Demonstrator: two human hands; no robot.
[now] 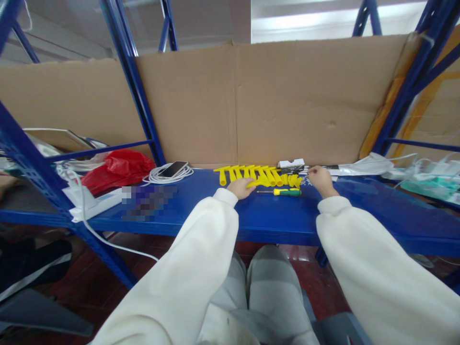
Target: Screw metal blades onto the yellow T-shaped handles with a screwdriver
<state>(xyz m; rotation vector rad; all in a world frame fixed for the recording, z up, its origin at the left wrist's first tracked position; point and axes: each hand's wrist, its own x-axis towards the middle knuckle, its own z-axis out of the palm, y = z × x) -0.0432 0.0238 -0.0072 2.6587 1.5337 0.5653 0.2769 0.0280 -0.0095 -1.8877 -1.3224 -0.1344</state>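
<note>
A row of yellow plastic parts (257, 174) lay at the desk's (201, 211) back edge. The left hand (241, 188) rested on the nearest one, fingers curled over it. At its 3 o'clock lay a yellow-green screwdriver (282, 192). The right hand (321, 180) pinched at small screws (305, 180); whether it gripped any was unclear.
</note>
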